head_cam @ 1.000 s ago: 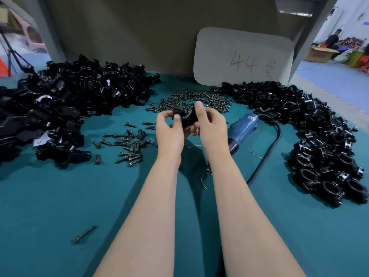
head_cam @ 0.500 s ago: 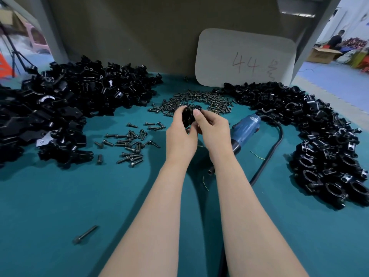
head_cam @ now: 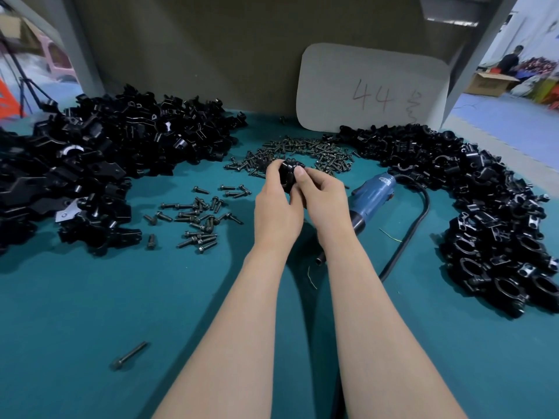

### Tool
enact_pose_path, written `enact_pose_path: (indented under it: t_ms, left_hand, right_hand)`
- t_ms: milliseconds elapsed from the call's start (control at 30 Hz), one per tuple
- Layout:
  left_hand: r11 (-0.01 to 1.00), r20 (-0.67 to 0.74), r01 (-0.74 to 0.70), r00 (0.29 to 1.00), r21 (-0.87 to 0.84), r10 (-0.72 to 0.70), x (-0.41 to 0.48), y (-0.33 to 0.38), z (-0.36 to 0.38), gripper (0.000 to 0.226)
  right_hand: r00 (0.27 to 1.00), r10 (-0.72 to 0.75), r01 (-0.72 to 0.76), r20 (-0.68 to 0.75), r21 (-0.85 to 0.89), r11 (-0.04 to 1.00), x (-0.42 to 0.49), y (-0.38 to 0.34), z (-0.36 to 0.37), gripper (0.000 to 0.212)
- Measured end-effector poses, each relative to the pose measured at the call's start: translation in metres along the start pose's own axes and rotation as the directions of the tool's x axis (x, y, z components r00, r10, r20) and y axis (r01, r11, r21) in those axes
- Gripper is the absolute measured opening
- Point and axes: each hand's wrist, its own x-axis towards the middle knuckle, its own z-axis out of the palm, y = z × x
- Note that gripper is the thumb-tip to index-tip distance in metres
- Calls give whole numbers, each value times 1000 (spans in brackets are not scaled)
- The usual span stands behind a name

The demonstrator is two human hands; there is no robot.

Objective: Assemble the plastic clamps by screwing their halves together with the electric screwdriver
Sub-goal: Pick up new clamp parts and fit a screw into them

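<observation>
Both hands meet over the middle of the teal table, holding one black plastic clamp (head_cam: 286, 176) between them. My left hand (head_cam: 276, 207) curls its fingers round the clamp's left side. My right hand (head_cam: 322, 199) pinches its right side with the thumb on top. Most of the clamp is hidden by the fingers. The blue electric screwdriver (head_cam: 370, 198) lies on the table just right of my right wrist, its black cord (head_cam: 414, 234) looping to the right. Loose dark screws (head_cam: 198, 220) lie scattered left of my left hand.
A big heap of black clamp parts (head_cam: 99, 164) fills the left side and another heap (head_cam: 496, 216) curves down the right. A pile of screws (head_cam: 305, 154) lies behind the hands. A grey card marked 44 (head_cam: 372, 89) leans on the back wall. One long bolt (head_cam: 130, 355) lies near the front left.
The hands have closed in together around the clamp, which was more exposed a second ago. They have shifted slightly away from me toward the screw pile.
</observation>
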Motion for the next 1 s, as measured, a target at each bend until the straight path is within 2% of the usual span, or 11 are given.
enact_pose_path:
  t_ms: [400, 500, 600, 667, 733, 800, 867, 933, 1000]
  left_hand:
    - [997, -24, 59, 998, -52, -60, 4, 0, -7, 20]
    - [983, -31, 94, 995, -156, -100, 6, 2, -10, 22]
    - [889, -63, 200, 967, -413, -246, 13, 2, -17, 26]
    - [765, -86, 220, 937, -605, -337, 16, 3, -24, 21]
    - [626, -96, 194, 912, -755, -398, 19, 2, -30, 8]
    - [531, -86, 180, 895, -828, -437, 21, 2, -33, 8]
    - [477, -65, 184, 886, -859, -459, 22, 0, -33, 9]
    - [465, -52, 191, 886, -865, -461, 22, 0, -33, 8]
    - [497, -53, 202, 891, -844, -452, 21, 0, -32, 8]
  right_hand:
    - [995, 46, -51, 84, 62, 997, 0, 0, 0, 19]
    - [995, 48, -52, 86, 43, 998, 0, -1, 2, 16]
    - [998, 56, -52, 34, -114, 992, 1, -3, 4, 25]
    - [998, 54, -58, -22, -267, 962, 1, -4, 3, 24]
    - [998, 67, -62, -2, -426, 903, 0, -4, 2, 20]
    - [980, 156, -65, 121, -547, 834, -3, -7, 2, 19]
    - [912, 294, -34, 285, -661, 749, -5, -14, 3, 26]
    - [841, 389, 33, 377, -752, 658, -6, -20, 5, 31]
    - [832, 416, 38, 366, -787, 616, -6, -21, 8, 29]
